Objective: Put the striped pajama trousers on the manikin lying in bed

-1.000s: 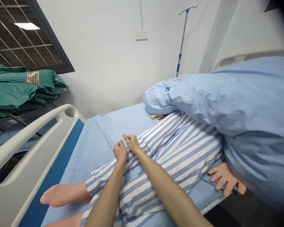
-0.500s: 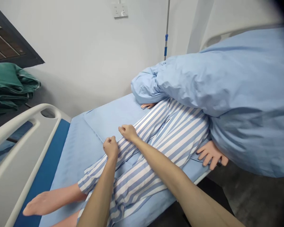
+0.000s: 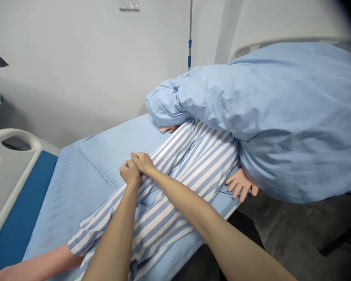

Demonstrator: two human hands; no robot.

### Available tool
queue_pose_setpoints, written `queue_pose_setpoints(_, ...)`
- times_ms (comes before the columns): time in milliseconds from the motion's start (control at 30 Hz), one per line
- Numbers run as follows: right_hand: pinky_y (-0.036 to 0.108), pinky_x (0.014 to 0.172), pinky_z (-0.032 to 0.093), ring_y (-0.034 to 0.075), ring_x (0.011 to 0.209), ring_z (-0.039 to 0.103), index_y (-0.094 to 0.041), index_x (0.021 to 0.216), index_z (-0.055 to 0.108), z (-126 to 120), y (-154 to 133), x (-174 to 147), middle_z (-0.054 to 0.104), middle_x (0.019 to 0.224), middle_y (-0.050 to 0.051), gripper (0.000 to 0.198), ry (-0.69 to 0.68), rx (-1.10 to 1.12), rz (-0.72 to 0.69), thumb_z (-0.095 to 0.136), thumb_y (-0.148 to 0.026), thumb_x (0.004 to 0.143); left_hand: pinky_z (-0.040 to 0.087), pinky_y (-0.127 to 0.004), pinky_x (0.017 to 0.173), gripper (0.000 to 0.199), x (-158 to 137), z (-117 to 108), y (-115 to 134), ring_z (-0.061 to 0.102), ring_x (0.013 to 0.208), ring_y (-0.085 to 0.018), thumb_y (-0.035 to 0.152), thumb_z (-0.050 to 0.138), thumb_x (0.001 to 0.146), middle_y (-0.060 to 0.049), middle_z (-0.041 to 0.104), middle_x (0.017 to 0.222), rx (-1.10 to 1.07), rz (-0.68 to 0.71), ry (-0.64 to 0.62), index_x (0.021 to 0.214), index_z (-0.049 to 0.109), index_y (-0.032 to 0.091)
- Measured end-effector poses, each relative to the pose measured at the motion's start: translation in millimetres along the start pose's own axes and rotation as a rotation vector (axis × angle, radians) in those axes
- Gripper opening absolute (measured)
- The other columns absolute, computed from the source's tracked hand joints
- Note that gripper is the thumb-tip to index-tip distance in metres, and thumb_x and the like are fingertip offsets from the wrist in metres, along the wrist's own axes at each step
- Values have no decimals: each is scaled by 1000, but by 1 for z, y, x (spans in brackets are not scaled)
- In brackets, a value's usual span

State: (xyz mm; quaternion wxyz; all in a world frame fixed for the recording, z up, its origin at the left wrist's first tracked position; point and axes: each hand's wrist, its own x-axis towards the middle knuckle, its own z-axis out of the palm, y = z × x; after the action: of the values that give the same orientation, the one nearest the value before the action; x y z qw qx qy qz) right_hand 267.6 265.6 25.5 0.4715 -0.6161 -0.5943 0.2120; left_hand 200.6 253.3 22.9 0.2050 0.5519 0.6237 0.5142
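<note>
My left hand [image 3: 130, 172] is curled into a fist above the far leg of the blue-and-white striped trousers [image 3: 160, 218]. My right hand [image 3: 142, 162], also a fist, meets it at the knuckles. I see nothing sticking out of either fist. The trousers are on a figure lying on the bed, apparently a manikin. A bare pink foot and lower leg [image 3: 43, 262] come out at lower left. One pink hand [image 3: 241, 184] lies spread at the near bed edge, and part of another [image 3: 169, 128] shows at the far side.
A light blue quilt [image 3: 269, 101] covers the figure's upper body and hangs over the near edge. The bed sheet [image 3: 105, 146] is light blue. A grey-and-blue footboard [image 3: 20, 187] stands at left. Behind are a metal pole [image 3: 190, 23] and a wall socket [image 3: 128, 4].
My two fists have come together from slightly apart and now touch. The view has turned to the right, so the bed and figure sit farther left.
</note>
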Motion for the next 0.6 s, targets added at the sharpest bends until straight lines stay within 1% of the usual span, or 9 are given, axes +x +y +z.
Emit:
queue_pose_setpoints(67, 21, 50, 23, 9, 53, 36, -16, 55, 49, -4, 1, 7, 42, 50, -3, 42, -27, 24, 7, 30, -39, 84, 23, -23, 47, 24, -2, -1, -1, 28, 47, -8, 28, 39, 67, 6, 29, 43, -6, 24, -20, 46, 36, 18)
queue_pose_setpoints(167, 20, 50, 22, 7, 51, 32, -15, 51, 44, -19, 9, 22, 35, 47, -5, 40, -40, 61, -15, 33, -37, 83, 24, -22, 47, 22, -1, -1, 1, 27, 46, -7, 28, 43, 64, 7, 27, 44, 16, 46, -44, 46, 36, 18)
queue_pose_setpoints(267, 20, 48, 20, 6, 48, 27, -16, 47, 35, -36, 22, 33, 25, 45, -6, 40, -52, 88, -33, 38, -37, 80, 26, -22, 48, 20, -2, 0, 3, 29, 46, -7, 28, 44, 63, 7, 29, 43, 30, 28, -52, 46, 39, 18)
queue_pose_setpoints(333, 20, 47, 20, 6, 47, 25, -17, 47, 31, -42, 30, 37, 20, 46, -6, 40, -54, 108, -23, 38, -39, 79, 28, -22, 49, 20, -2, -1, 3, 31, 47, -8, 28, 44, 63, 7, 31, 44, 31, 12, -62, 47, 41, 18)
queue_pose_setpoints(367, 20, 46, 20, 6, 47, 24, -17, 48, 30, -43, 33, 37, 19, 47, -7, 39, -57, 116, -22, 38, -40, 79, 28, -22, 50, 20, -2, -2, 3, 32, 47, -8, 29, 45, 63, 7, 32, 44, 42, 5, -78, 47, 41, 18)
queue_pose_setpoints(433, 19, 46, 21, 6, 48, 25, -18, 48, 29, -43, 35, 37, 20, 47, -6, 39, -61, 122, -28, 40, -41, 77, 29, -23, 49, 20, 0, -1, 5, 33, 47, -8, 31, 47, 62, 7, 34, 43, 70, -14, -155, 48, 43, 18)
queue_pose_setpoints(533, 19, 47, 23, 6, 49, 27, -18, 47, 30, -43, 33, 36, 23, 48, -6, 38, -43, 157, -14, 41, -42, 74, 29, -23, 47, 18, 2, 7, 13, 33, 45, -8, 32, 49, 60, 6, 35, 42, 42, -39, -261, 49, 46, 17)
queue_pose_setpoints(600, 20, 47, 24, 7, 49, 28, -18, 48, 32, -44, 32, 36, 24, 48, -6, 38, -18, 206, 12, 38, -43, 75, 29, -22, 45, 17, 3, 17, 21, 33, 44, -8, 31, 48, 59, 6, 36, 42, -43, -54, -260, 49, 46, 17)
